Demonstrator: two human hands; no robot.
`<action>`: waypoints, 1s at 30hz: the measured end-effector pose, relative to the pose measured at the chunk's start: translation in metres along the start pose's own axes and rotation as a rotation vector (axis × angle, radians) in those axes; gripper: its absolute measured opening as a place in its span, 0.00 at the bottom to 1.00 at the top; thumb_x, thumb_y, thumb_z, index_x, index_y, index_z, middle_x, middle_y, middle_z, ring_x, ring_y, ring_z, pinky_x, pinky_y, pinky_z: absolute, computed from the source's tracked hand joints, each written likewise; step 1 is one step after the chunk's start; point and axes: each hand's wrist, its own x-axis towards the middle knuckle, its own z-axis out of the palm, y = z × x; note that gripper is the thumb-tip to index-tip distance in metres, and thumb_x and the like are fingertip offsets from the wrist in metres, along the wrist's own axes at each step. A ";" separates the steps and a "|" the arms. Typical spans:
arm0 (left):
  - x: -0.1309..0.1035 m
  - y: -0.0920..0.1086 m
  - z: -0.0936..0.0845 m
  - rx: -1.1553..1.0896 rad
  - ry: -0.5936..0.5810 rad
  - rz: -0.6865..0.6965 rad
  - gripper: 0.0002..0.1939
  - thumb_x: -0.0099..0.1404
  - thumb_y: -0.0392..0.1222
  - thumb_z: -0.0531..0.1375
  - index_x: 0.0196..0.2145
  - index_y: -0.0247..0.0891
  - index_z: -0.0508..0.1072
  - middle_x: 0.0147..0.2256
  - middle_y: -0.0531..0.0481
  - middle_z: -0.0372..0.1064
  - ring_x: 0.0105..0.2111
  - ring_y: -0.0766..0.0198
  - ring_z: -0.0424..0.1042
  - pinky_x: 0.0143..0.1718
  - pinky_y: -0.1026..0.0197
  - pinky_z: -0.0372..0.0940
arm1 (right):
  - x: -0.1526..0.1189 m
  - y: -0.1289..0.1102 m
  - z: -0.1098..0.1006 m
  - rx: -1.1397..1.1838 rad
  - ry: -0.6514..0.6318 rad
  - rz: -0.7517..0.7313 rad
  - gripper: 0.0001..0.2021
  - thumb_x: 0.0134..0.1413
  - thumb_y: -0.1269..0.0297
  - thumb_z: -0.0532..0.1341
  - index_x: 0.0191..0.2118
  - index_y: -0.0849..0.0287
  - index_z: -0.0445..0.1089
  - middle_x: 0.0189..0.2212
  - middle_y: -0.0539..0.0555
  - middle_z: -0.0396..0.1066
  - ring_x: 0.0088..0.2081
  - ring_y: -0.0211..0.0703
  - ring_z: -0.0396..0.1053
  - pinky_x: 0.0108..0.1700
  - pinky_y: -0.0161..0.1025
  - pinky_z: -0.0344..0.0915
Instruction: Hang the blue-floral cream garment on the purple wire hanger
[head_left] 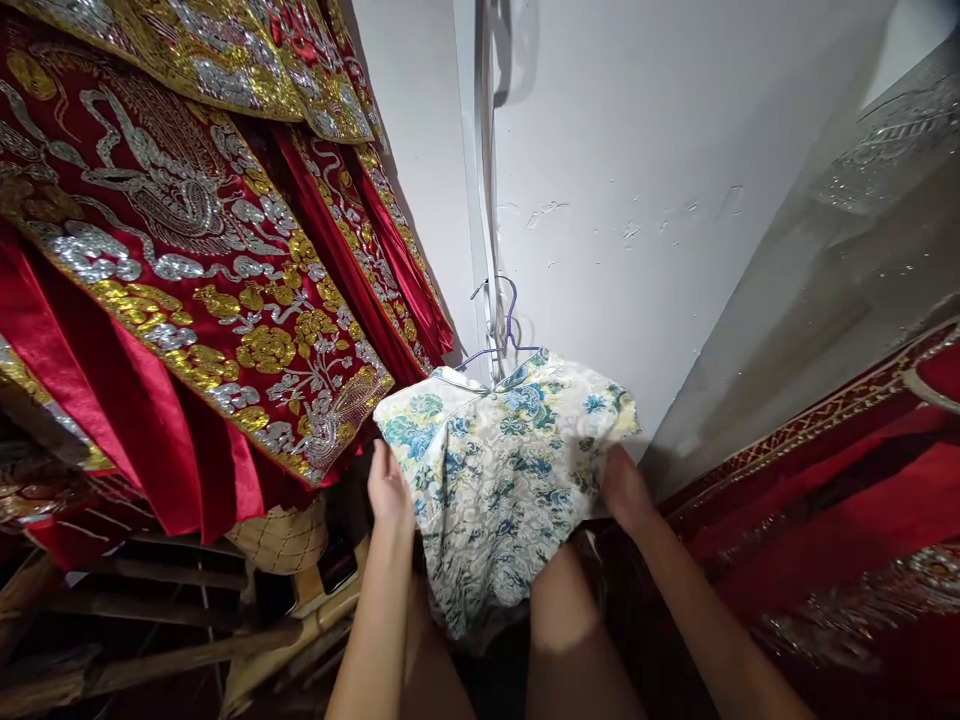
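A short-sleeved floral blouse [506,470], white with blue, green and yellow flowers, hangs on a thin purple hanger [512,335] in front of me. Its surface looks crinkled, and a piped edge runs from the collar across the front. My left hand [389,488] is at the blouse's left side below the sleeve, its fingers partly hidden by the cloth and closed on the edge. On the opposite side my right hand [627,488], slightly blurred and in shadow, grips the fabric under the right sleeve. The blouse's lower hem falls between my knees.
Red costumes with gold and silver sequin embroidery [187,220] hang close at left. A white wall [622,150] with a vertical metal strip [484,170] stands ahead. Bamboo furniture [277,640] is at lower left. More red embroidered cloth [840,500] lies to the right.
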 end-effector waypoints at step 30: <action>0.066 0.114 0.021 0.636 -0.299 0.668 0.15 0.72 0.46 0.54 0.48 0.39 0.75 0.47 0.45 0.74 0.47 0.57 0.72 0.50 0.58 0.64 | -0.010 -0.098 -0.033 -0.009 -0.083 0.055 0.20 0.59 0.42 0.60 0.44 0.52 0.76 0.38 0.53 0.78 0.41 0.52 0.74 0.37 0.38 0.71</action>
